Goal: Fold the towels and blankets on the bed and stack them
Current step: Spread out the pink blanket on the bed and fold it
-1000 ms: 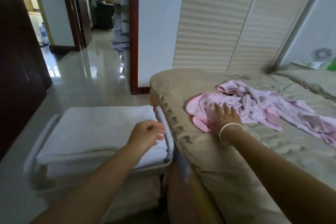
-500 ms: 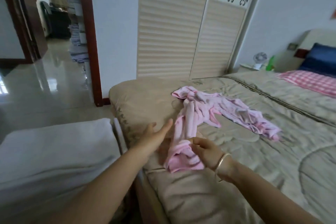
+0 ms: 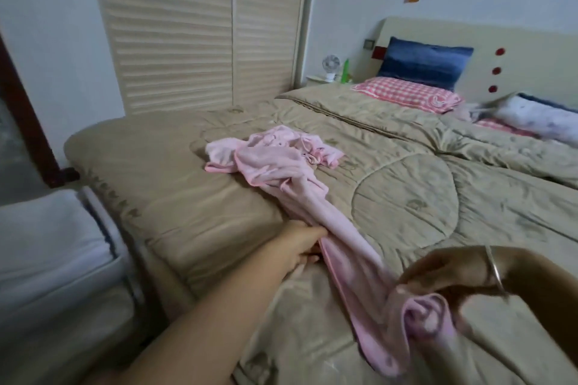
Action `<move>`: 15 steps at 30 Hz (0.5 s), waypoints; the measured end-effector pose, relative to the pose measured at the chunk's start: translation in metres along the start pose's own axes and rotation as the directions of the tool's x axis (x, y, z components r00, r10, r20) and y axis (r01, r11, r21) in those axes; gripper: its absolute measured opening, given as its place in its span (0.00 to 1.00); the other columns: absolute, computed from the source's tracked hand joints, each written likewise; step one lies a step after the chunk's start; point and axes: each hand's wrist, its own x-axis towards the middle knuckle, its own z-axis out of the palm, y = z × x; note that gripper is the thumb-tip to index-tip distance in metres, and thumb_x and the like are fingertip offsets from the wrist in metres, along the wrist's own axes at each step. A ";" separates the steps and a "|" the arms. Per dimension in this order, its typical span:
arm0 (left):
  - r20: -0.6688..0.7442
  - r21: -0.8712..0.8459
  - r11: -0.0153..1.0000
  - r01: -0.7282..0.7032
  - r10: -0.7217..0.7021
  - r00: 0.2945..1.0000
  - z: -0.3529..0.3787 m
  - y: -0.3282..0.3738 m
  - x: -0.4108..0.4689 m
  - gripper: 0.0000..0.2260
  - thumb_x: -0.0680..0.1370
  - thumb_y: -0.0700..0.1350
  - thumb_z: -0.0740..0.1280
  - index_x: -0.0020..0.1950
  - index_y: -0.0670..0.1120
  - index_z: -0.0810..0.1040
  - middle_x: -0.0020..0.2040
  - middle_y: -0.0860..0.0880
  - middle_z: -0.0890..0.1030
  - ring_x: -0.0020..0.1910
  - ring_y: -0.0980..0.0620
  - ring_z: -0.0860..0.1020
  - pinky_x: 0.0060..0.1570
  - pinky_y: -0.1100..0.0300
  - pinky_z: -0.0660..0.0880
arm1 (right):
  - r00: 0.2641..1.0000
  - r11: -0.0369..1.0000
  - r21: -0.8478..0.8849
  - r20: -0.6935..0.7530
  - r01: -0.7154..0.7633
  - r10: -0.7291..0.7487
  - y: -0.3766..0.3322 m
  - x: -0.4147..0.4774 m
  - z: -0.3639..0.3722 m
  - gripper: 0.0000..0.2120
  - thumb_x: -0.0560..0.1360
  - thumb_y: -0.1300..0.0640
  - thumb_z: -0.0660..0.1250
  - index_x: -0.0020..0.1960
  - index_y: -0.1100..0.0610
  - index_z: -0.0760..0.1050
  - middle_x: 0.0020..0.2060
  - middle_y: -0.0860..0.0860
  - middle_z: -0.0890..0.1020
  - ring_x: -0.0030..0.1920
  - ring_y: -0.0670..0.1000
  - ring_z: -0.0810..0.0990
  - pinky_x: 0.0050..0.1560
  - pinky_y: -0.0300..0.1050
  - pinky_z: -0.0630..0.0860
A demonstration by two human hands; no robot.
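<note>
We found the pink towel (image 3: 281,172) crumpled and unfolded across the bed (image 3: 406,197) from centre frame to lower right, left hand (image 3: 300,247) gripping its edge, blurred right hand (image 3: 444,272) pinching its near end, folded white linen (image 3: 47,237) stacked lower left; folding judged barely begun.

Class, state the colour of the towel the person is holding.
The towel is pink, seen best in the head view.
</note>
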 end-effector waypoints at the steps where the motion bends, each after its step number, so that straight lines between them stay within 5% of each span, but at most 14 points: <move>1: -0.017 -0.011 1.000 -0.010 0.010 1.000 0.001 -0.004 0.000 0.04 0.80 0.43 0.64 0.47 0.45 0.76 0.37 0.48 0.78 0.35 0.54 0.77 0.35 0.62 0.75 | 0.995 0.997 0.076 -0.098 0.029 -0.021 0.004 0.003 0.003 0.16 0.70 0.47 0.73 0.53 0.56 0.83 0.43 0.55 0.84 0.39 0.50 0.81 0.38 0.41 0.78; 4: -0.036 -0.072 0.997 -0.021 0.019 0.999 -0.006 -0.013 0.000 0.05 0.81 0.44 0.65 0.51 0.43 0.76 0.41 0.46 0.79 0.37 0.52 0.79 0.31 0.62 0.78 | 0.823 0.957 0.175 -0.559 0.234 -0.099 0.013 0.037 0.004 0.07 0.78 0.58 0.65 0.46 0.57 0.81 0.41 0.54 0.82 0.37 0.50 0.78 0.37 0.40 0.76; 7: -0.099 -0.072 0.997 -0.039 0.032 0.995 -0.013 -0.014 -0.004 0.05 0.80 0.42 0.66 0.45 0.43 0.76 0.43 0.42 0.80 0.37 0.49 0.80 0.29 0.59 0.79 | 0.699 0.943 0.223 -0.715 0.248 -0.015 0.013 0.079 0.010 0.07 0.79 0.62 0.62 0.46 0.63 0.77 0.32 0.55 0.79 0.28 0.49 0.76 0.31 0.41 0.74; 11: -0.200 0.254 0.962 0.096 -0.045 0.979 -0.048 -0.020 -0.026 0.12 0.78 0.48 0.66 0.43 0.40 0.78 0.29 0.44 0.80 0.24 0.53 0.77 0.25 0.64 0.74 | 0.763 0.892 0.381 -0.643 0.244 0.066 -0.003 0.107 0.025 0.08 0.79 0.62 0.63 0.47 0.65 0.79 0.29 0.55 0.79 0.20 0.45 0.75 0.22 0.34 0.71; 15: -0.129 0.624 0.684 0.378 -0.388 0.913 -0.106 -0.015 -0.055 0.11 0.78 0.47 0.61 0.38 0.43 0.75 0.23 0.51 0.77 0.23 0.56 0.75 0.26 0.66 0.73 | 0.871 0.844 0.473 -0.492 0.251 0.017 -0.030 0.128 0.042 0.06 0.77 0.59 0.68 0.44 0.61 0.79 0.31 0.54 0.80 0.24 0.47 0.78 0.25 0.36 0.73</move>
